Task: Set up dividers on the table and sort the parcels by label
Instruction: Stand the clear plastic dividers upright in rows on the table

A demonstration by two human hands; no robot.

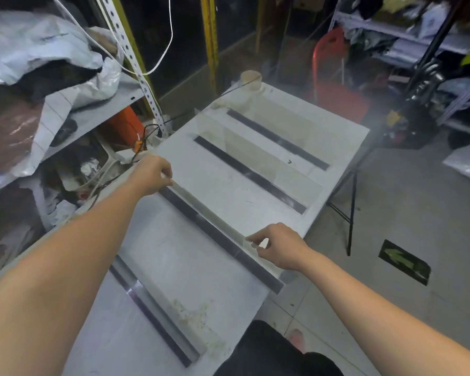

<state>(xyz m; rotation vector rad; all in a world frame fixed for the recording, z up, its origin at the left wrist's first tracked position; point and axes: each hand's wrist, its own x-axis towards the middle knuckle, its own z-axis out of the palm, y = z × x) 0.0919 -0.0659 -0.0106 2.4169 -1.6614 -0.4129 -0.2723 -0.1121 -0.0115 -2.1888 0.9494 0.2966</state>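
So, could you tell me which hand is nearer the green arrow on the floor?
Right. The right hand pinches the divider at the table edge facing the green arrow; the left hand holds its opposite end, across the table.

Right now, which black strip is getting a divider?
The second black strip from the person: left hand and right hand pinch a clear divider over it. The two farthest carry upright panels; no hand is near the closest strip.
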